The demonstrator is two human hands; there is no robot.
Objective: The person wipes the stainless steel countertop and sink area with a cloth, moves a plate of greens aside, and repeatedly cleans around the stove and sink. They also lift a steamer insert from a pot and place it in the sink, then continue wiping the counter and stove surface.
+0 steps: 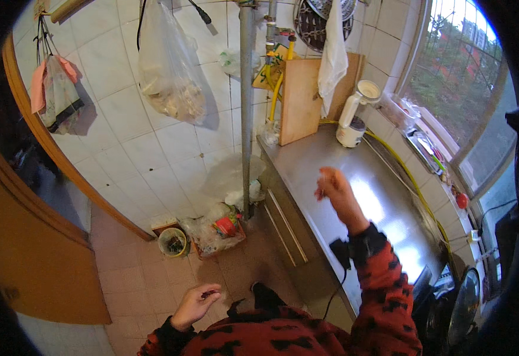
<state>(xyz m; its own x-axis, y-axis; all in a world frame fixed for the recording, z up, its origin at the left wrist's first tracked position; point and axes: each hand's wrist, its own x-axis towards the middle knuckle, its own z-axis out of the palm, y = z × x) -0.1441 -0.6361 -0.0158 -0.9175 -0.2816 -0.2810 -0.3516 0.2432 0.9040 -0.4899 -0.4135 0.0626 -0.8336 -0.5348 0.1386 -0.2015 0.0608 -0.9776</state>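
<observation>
Head view. Right hand [336, 194] above metal counter [307, 155], blurred, fingers half-bent, nothing seen in grip. Left hand [194, 306] over floor [129, 261], fingers loosely curled; dark patch [211, 292] at tips, cannot tell if held. Bucket [162, 247]: dark scraps [176, 244]. Crate [224, 248]: crumpled plastic [205, 235], red thing [226, 225]. Hanging bag [163, 47]: pale lumps [182, 104], kind unclear. Doorway [41, 163] too dark to read.

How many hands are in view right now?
2: the left hand, over the tiled floor, and the right hand, over the steel counter. No others show.
</observation>
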